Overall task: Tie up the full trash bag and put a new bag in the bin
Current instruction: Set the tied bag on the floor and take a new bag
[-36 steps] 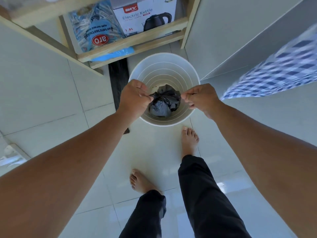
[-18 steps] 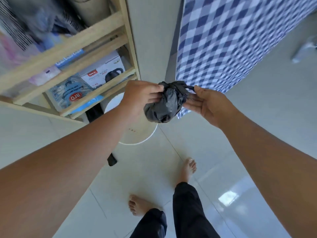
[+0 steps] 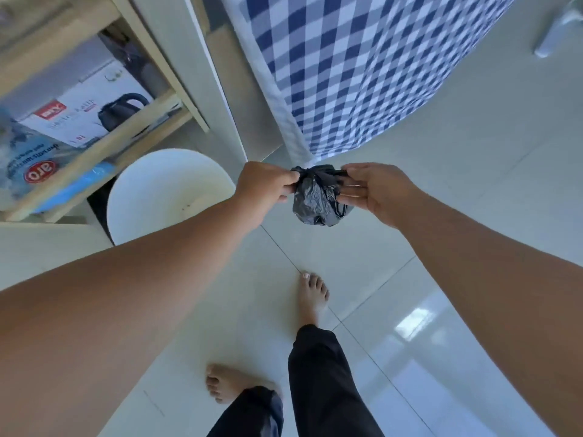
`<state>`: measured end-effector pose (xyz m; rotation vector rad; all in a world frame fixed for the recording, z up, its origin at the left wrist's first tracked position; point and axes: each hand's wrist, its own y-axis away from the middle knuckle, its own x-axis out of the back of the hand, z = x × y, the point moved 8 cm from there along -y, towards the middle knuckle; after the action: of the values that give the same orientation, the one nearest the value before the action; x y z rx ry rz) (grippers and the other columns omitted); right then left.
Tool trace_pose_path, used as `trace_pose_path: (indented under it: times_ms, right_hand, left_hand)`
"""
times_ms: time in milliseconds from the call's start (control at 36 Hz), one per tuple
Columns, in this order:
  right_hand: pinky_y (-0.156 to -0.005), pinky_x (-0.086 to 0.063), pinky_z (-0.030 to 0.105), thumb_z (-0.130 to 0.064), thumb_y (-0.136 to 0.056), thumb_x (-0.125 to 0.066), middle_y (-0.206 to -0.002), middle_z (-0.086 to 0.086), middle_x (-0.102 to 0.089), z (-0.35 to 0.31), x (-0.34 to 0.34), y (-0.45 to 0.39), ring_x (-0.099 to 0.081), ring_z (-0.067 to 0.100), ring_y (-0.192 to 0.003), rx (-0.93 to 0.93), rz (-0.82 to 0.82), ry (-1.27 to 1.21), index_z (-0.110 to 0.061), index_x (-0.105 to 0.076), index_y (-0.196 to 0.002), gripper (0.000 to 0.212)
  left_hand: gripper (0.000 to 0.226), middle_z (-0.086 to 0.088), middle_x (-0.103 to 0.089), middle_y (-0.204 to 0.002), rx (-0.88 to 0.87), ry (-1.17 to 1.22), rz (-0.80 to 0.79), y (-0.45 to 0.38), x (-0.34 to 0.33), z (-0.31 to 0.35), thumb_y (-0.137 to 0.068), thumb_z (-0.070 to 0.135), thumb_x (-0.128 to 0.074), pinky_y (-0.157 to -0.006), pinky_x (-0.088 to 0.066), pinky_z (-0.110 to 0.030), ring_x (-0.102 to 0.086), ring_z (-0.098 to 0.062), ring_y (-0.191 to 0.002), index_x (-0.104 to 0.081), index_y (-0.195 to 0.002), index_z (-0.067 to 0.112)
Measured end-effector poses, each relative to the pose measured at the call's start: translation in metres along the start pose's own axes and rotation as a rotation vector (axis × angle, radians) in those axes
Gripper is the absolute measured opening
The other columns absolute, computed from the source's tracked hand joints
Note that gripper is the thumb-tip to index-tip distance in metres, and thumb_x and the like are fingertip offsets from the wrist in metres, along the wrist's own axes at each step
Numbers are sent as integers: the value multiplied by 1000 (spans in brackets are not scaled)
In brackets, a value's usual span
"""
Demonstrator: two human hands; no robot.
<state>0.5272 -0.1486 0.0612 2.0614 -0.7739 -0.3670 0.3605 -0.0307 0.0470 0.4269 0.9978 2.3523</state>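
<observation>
Now you hold the black bag (image 3: 315, 200) in mid-air over open floor tiles (image 3: 362, 279), just below the checked cloth (image 3: 362, 74) hem and clear of the white bin (image 3: 164, 190) rim. Your left hand (image 3: 265, 184) pinches its knotted top with curled fingers. Your right hand (image 3: 375, 190) nips it between thumb and near-straight fingers.

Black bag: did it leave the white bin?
Yes. The black bag rose out of the white bin and is now to its right, by the checked cloth, held by the left hand and right hand.
</observation>
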Motion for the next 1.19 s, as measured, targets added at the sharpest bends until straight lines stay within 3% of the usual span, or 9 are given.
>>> trace_pose_path:
  times_ms: [222, 417, 528, 694, 806, 889, 1056, 1139, 1194]
  right_hand:
    - [-84, -60, 38, 5, -95, -48, -99, 20, -68, 65, -7, -69, -70, 28, -89, -138, -8, 118, -6, -65, -92, 20]
    - [-76, -61, 29, -1, -96, -50, -93, 13, -68, 56, -4, -86, -68, 22, -80, -142, 12, 21, -9, -62, -104, 17]
    - [-80, -53, 34, -12, -87, -63, -101, 5, -62, 37, 9, -92, -58, 20, -87, -30, 157, 375, -14, -62, -124, 37]
    - [-75, -45, 26, -10, -85, -50, -142, -2, -52, 9, -23, -66, -55, 15, -98, 219, 205, 783, -22, -50, -138, 55]
    - [-93, -53, 40, -7, -82, -45, -149, -1, -46, 7, -67, -36, -58, 23, -119, 331, 112, 938, -23, -47, -141, 62]
    - [-98, -50, 43, -7, -82, -43, -143, 7, -52, 19, -123, -8, -54, 26, -121, 417, 31, 1037, -18, -51, -137, 57]
    - [-51, -35, 18, -10, -85, -44, -137, 4, -58, 47, -193, 22, -51, 15, -83, 406, -8, 1184, -25, -45, -142, 60]
    - [-84, -55, 31, -11, -85, -48, -149, 4, -47, 65, -251, 48, -54, 25, -121, 401, -73, 1162, -24, -43, -145, 62]
    - [-107, -44, 39, -11, -85, -49, -151, 2, -45, 81, -292, 61, -44, 28, -135, 405, -111, 1181, -25, -43, -145, 62]
  left_hand:
    - [8, -8, -68, -89, 111, -221, 93, -57, -16, -85, -90, 17, -65, -90, -59, -41, -66, -22, -80, -64, -85, 11]
    - [18, -9, -67, -89, 165, -183, 109, -79, -21, -84, -94, 15, -59, -92, -58, -42, -65, -21, -83, -60, -76, 12]
    - [17, -10, -67, -90, 171, -277, 79, -81, -11, -68, -94, 16, -56, -91, -58, -41, -66, -21, -86, -59, -78, 9]
    - [22, -3, -62, -73, 180, -187, 72, -64, 26, -58, -94, 13, -51, -69, -55, -28, -61, -16, -65, -54, -71, 13]
    - [34, 8, -26, -49, 87, -238, -87, -43, 60, -54, -84, 13, -41, -44, -18, -18, -35, -6, -38, -27, -54, 22]
    - [31, 2, -59, -70, 70, -217, 106, -19, 123, -67, -93, 23, -46, -71, -53, -26, -66, -21, -74, -54, -64, 21]
    - [30, -20, -70, -110, -46, -414, 200, 37, 203, -77, -98, 28, -42, -90, -51, -42, -66, -36, -104, -67, -96, 11]
    - [32, -21, -70, -112, 3, -450, 260, 65, 270, -108, -98, 24, -43, -93, -51, -43, -65, -37, -106, -69, -101, 5]
    - [36, -22, -70, -112, 67, -437, 287, 83, 314, -131, -97, 22, -44, -93, -51, -43, -64, -39, -107, -69, -108, -2]
